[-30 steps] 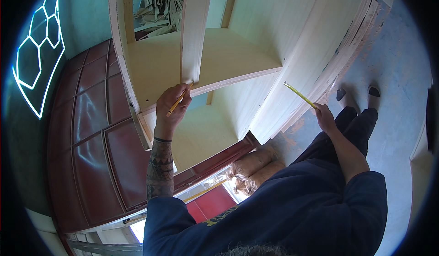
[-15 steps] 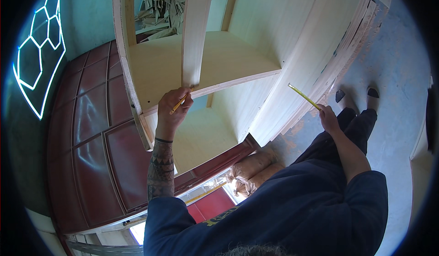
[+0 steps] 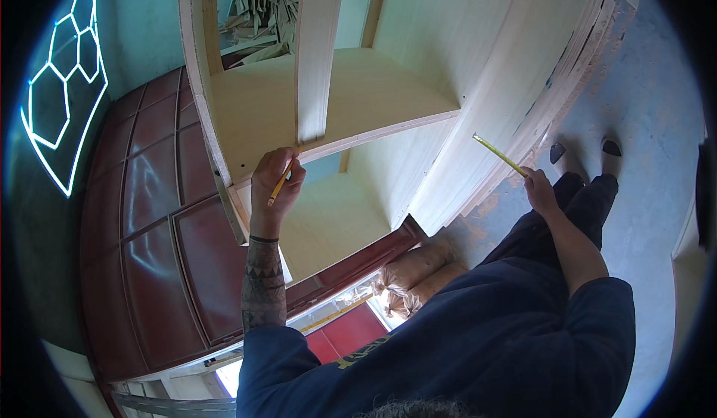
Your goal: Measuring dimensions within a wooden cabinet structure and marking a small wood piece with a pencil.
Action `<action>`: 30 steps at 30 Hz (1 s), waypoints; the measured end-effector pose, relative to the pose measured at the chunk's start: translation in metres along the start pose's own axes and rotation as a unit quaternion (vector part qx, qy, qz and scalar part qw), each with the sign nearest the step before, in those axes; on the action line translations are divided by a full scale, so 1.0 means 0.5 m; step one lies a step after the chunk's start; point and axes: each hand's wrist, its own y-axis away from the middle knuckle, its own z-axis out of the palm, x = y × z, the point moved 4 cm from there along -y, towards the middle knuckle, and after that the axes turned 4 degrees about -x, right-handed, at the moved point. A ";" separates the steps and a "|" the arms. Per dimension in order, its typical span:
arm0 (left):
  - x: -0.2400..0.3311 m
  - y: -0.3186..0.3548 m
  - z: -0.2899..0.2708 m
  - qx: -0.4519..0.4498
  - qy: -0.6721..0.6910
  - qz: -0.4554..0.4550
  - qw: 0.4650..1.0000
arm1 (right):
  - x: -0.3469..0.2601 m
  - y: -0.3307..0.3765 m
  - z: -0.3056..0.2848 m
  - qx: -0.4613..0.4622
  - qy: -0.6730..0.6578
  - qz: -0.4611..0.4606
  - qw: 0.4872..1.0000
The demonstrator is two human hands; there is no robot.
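Observation:
My left hand [image 3: 274,183] is closed around a yellow pencil [image 3: 279,186], its upper end near the front edge of a wooden shelf board [image 3: 388,133]. That shelf sits inside an unfinished pale wood cabinet frame [image 3: 441,168]. Just above my left hand, a narrow upright wooden strip [image 3: 317,67] stands on the shelf near its front edge. Out to the right, my right hand [image 3: 539,190] grips a tape measure [image 3: 499,155]; a short length of its yellow blade sticks out toward the cabinet side, and the case is hidden in my fingers.
Behind the cabinet on the left is a dark red panelled metal door [image 3: 149,231]. Tied brown sacks [image 3: 418,272] lie on the floor below the cabinet. Scraps [image 3: 276,26] are piled beyond the cabinet's back opening. Lit hexagon lights [image 3: 67,74] hang on the left.
My left hand has shifted slightly left and down along the shelf edge, and the pencil has turned more upright. My right hand and the tape measure have barely moved.

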 end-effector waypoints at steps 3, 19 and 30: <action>0.003 0.000 -0.001 0.010 0.002 0.006 1.000 | 0.007 0.005 0.001 -0.002 0.004 0.005 1.000; 0.011 -0.005 -0.002 0.018 0.029 0.008 0.999 | 0.007 0.008 0.005 -0.025 0.021 0.013 0.999; 0.018 -0.006 -0.005 0.025 0.044 0.011 0.999 | 0.011 0.011 0.013 -0.034 0.020 0.010 0.999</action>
